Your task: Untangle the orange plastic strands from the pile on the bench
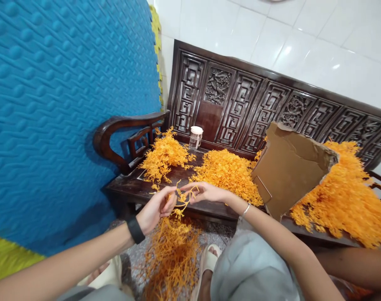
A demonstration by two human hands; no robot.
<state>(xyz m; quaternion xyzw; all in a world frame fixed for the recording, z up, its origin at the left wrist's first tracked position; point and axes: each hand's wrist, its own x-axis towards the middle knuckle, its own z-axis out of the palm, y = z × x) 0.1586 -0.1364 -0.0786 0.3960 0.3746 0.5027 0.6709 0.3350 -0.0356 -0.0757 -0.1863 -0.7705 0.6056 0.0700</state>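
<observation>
In front of the bench, my left hand (161, 207) is closed in a pinch on a thin branched orange artificial sprig (181, 205). My right hand (207, 192) meets it from the right, its fingers bent around the sprig's branch tips; the exact contact is partly hidden. Below my hands, a heap of bare-looking orange stems (174, 251) lies on the floor between my feet. Just beyond them on the bench seat are a small pile of orange sprigs (167, 154) at left and a wider pile of small orange pieces (228, 171) at right.
The dark carved wooden bench (137, 179) has a curved armrest on the left. A white-lidded clear cup (196, 138) stands against its backrest. A cardboard sheet (290, 163) leans before a large orange pile (350, 200). Blue foam matting (68, 104) rises at left. Another person's limb shows at lower right.
</observation>
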